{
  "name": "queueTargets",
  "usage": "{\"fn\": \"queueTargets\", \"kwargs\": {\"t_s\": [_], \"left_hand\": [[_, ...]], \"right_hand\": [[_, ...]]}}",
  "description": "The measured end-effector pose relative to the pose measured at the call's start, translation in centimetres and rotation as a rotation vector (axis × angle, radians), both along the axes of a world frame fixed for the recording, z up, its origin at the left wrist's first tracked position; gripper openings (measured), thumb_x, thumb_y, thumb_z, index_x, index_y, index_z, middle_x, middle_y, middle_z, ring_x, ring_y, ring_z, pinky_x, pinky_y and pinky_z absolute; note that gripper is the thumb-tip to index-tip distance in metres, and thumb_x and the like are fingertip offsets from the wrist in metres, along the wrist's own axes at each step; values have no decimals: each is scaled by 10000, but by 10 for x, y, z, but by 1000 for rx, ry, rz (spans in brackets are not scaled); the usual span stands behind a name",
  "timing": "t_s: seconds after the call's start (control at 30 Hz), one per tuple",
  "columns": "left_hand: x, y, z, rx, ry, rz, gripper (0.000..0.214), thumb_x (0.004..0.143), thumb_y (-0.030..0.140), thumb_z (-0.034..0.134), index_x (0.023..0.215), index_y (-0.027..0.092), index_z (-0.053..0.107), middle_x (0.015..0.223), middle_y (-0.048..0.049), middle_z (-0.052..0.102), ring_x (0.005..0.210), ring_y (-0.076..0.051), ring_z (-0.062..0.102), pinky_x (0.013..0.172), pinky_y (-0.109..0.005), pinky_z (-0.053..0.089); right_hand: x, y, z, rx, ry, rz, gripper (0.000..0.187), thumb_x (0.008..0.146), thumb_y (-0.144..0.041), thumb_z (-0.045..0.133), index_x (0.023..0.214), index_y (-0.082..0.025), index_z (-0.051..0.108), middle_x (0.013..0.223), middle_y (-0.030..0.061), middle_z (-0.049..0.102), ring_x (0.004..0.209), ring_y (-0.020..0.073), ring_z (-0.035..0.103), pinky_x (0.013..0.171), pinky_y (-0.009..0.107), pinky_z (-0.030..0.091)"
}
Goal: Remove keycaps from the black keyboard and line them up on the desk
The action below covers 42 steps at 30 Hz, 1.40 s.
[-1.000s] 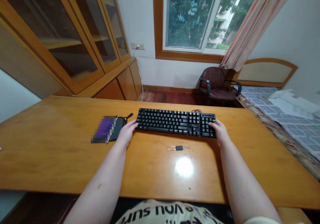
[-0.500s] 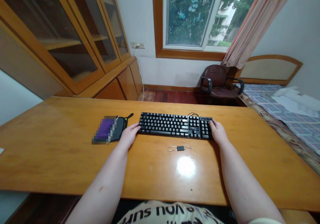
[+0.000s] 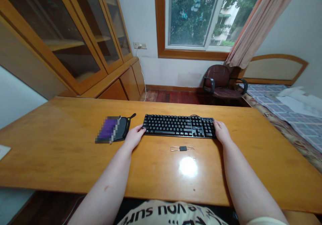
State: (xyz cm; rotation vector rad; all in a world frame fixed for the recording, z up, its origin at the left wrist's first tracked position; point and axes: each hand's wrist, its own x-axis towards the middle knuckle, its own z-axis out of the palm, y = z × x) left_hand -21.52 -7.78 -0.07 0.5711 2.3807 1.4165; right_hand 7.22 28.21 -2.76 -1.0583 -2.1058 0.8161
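Observation:
A black computer keyboard lies across the middle of the wooden table, its keys facing up. My left hand grips its left end, thumb near the edge and the other fingers mostly hidden. At the opposite end, my right hand is closed on the right edge beside the number pad. In front of the keyboard rests a black binder clip with its wire handles spread out. Just left of my left hand are a black zip case with a strap and a purple, blurred-out item overlapping it.
The wooden table spreads to both sides, with a white piece at its left edge. Beyond it stand a glass-door cabinet, an office chair and a bed. A keyboard cable loops behind the keyboard.
The keyboard's far edge has tilted down, so it looks flatter, with less glare on its keys. Both hands keep their hold. The whole view has shifted slightly.

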Motion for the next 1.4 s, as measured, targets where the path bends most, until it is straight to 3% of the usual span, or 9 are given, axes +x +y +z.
{"fn": "queueTargets", "kwargs": {"t_s": [0.13,0.23,0.43,0.6,0.7,0.93,1.1,1.3,1.4], "left_hand": [[0,-3,5,6,34,-25,339,710,332,599,1001,180,683,1073,-88,662,1080,-274,554,973,-370,366],[-4,-12,14,-28,165,61,321,726,345,575,980,183,686,1020,-95,678,984,-273,598,907,-362,416],[-35,-48,39,-370,482,305,296,732,339,533,931,179,684,871,-135,683,833,-307,618,792,-406,453],[-56,-61,26,-756,439,278,358,728,320,520,989,111,648,949,-226,637,877,-361,605,748,-437,463],[-57,-62,17,-839,429,285,352,739,297,504,1020,122,625,967,-214,633,896,-342,606,758,-410,466],[-49,-55,25,-787,373,342,268,731,255,490,954,172,613,915,-151,666,849,-308,622,695,-367,469],[-23,-32,22,-596,387,190,149,716,248,509,829,215,600,836,-50,683,793,-228,633,642,-279,451],[-8,-14,16,-638,366,35,156,730,244,510,850,203,601,831,-44,680,772,-203,625,633,-257,439],[-14,-23,25,-608,427,71,204,777,310,471,868,211,624,876,-59,679,813,-215,621,673,-272,452]], "right_hand": [[4,-5,-1,-146,203,-144,562,783,-567,394,1032,-126,639,1016,126,633,858,213,571,786,350,434],[6,-12,1,-269,376,-225,575,783,-579,395,1054,-122,615,967,103,632,615,125,520,574,263,415],[7,-17,4,-343,501,-215,544,759,-583,455,993,-122,625,927,82,616,524,68,424,472,198,336],[6,-16,2,-342,511,-196,544,743,-591,477,959,-117,631,848,66,611,506,71,419,449,196,318],[6,-17,3,-347,528,-199,546,725,-605,487,934,-123,634,784,49,609,490,77,429,442,203,317],[6,-18,5,-345,522,-211,547,700,-627,499,896,-136,636,717,36,612,481,90,469,438,212,330],[6,-17,4,-346,514,-202,555,698,-628,505,910,-133,638,666,26,599,460,89,455,428,213,325],[7,-17,4,-328,491,-202,555,694,-628,511,916,-137,642,656,25,597,462,92,457,428,216,338],[8,-15,2,-328,481,-199,558,698,-626,508,926,-135,644,669,31,603,467,94,459,433,219,340]]}}
